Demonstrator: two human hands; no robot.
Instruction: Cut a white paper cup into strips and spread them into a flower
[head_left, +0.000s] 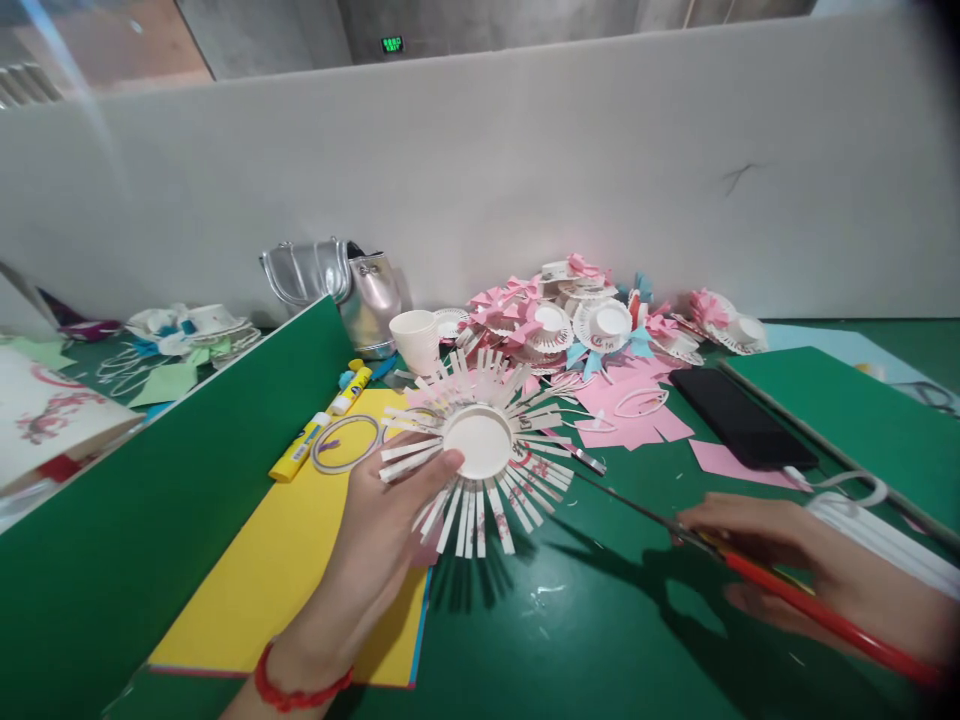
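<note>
My left hand (382, 530) grips a white paper cup (480, 440) whose wall is cut into many strips that fan outward, held above the green table. The cup's round bottom faces me. My right hand (817, 570) is closed on red-handled scissors (750, 570) low at the right; the thin blades point left toward the cup, apart from it. A red string circles my left wrist.
A yellow sheet (277, 570) lies under my left arm with glue sticks (311, 440) and a tape ring (346, 443) near it. Behind stand a whole paper cup (416, 340), a silver bag (337, 280), a pile of finished cup flowers (592, 320), pink paper (630, 405) and a black phone (739, 415).
</note>
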